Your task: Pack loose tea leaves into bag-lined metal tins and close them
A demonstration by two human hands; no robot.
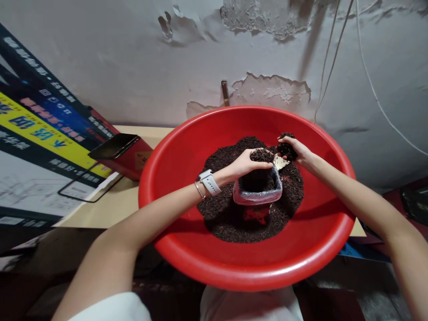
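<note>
Red plastic is filling the middle of the view: a wide basin [187,147] is resting on a pale surface [110,200] against a peeling grey wall [133,58]; a heap of dark loose tea leaves [224,214] is lying in the bottom of the basin; a small red box lined with a clear bag [257,192] is standing upright in the heap, its mouth already holding leaves. The person's left hand [249,162] is reaching over the box's mouth, its fingers curled together on a clump of leaves just above the opening; a white watch [210,182] and a thin bracelet are sitting on that wrist. The right hand [294,149] is hovering just beyond the box, fingers closed around another handful of leaves; something pale and flat [280,162] is showing between the two hands, though what it is cannot be told. An open red tin [122,154] is lying on the surface to the left, beside a printed poster [36,129]; thin cables [334,58] are hanging down the wall.
</note>
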